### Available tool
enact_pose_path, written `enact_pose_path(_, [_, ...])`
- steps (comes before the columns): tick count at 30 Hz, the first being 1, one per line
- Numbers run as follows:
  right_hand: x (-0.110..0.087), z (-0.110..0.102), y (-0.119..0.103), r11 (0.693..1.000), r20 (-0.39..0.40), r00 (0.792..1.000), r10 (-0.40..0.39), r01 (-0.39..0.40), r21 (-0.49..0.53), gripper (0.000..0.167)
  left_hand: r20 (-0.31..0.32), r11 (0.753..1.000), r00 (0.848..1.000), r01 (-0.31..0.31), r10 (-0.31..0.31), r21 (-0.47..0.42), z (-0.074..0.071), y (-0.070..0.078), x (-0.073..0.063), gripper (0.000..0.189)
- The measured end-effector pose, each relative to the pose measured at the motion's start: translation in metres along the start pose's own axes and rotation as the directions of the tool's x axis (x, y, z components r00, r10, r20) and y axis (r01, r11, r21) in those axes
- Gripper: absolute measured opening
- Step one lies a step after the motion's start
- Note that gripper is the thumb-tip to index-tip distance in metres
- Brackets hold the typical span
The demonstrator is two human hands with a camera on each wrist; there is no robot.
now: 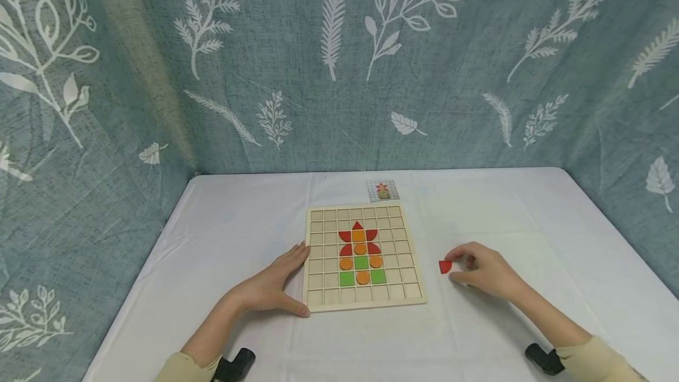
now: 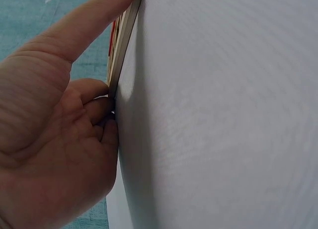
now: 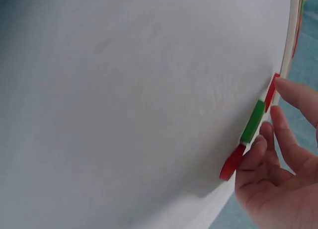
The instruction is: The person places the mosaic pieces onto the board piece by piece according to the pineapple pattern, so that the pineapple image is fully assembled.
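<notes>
A wooden grid board (image 1: 329, 306) lies on the white table with red, orange and green pieces set in its cells. My left hand (image 1: 273, 285) rests along the board's left edge, fingers extended and thumb near the front-left corner. In the left wrist view, the thumb and fingers of that hand (image 2: 54, 110) meet the board's rim (image 2: 119, 55). Right of the board, my right hand (image 1: 485, 270) pinches a red piece (image 1: 444, 267) with a curved side between thumb and forefinger. A green piece (image 3: 253, 122) and another red piece (image 3: 232, 163) show beside its curled fingers in the right wrist view.
Behind the board lies a small picture card (image 1: 382, 191) with a gridded figure in red, orange and green. A blue-green leaf-patterned cloth (image 1: 297, 75) hangs behind and beside the white table (image 1: 239, 211).
</notes>
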State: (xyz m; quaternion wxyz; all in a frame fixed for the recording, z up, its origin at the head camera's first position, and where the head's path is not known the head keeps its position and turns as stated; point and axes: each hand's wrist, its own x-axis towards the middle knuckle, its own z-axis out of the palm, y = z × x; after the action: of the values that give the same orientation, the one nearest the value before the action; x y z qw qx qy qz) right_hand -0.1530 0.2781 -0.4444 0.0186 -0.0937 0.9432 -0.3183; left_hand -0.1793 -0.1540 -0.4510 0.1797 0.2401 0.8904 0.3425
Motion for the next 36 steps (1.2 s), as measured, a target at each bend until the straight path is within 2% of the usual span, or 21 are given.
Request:
enact_pose_path(6, [-0.004, -0.013, 0.005, 1.000, 0.035, 0.999, 0.023, -0.023, 0.004, 0.035, -0.002, 1.000, 1.000, -0.013, 0.013, -0.001, 0.000, -0.001, 0.000, 0.123])
enact_pose_path(14, [-0.015, -0.035, 0.020, 0.998, 0.092, 0.995, 0.027, -0.021, -0.059, 0.042, -0.009, 1.000, 1.000, -0.012, 0.012, -0.005, 0.000, 0.001, -0.001, 0.123])
enact_pose_path(20, [-0.019, -0.040, 0.029, 1.000, 0.158, 0.987, 0.025, -0.024, -0.007, 0.040, -0.009, 1.000, 1.000, -0.004, 0.004, -0.007, 0.000, 0.003, -0.001, 0.123])
enact_pose_path(22, [-0.018, -0.038, 0.030, 0.999, 0.158, 0.987, 0.039, -0.042, 0.013, 0.035, -0.009, 1.000, 1.000, -0.003, 0.003, -0.007, 0.000, 0.003, -0.001, 0.123])
enact_pose_path(27, [-0.010, -0.030, 0.029, 0.997, 0.103, 0.992, 0.078, -0.080, 0.014, 0.026, -0.007, 1.000, 1.000, -0.003, 0.003, -0.001, 0.000, 0.002, 0.000, 0.123])
enact_pose_path(29, [-0.007, -0.027, 0.028, 0.997, 0.087, 0.994, 0.069, -0.071, 0.019, 0.028, -0.004, 1.000, 1.000, 0.002, -0.002, 0.002, 0.000, 0.002, 0.000, 0.123])
enact_pose_path(32, [-0.004, -0.025, 0.027, 0.999, 0.087, 0.996, 0.012, -0.015, 0.031, 0.034, -0.003, 1.000, 1.000, 0.012, -0.012, 0.004, 0.001, 0.001, 0.001, 0.123])
enact_pose_path(36, [-0.001, -0.022, 0.026, 0.999, 0.071, 0.997, -0.039, 0.037, 0.024, 0.031, -0.006, 1.000, 1.000, 0.014, -0.014, 0.001, 0.000, 0.001, 0.001, 0.123])
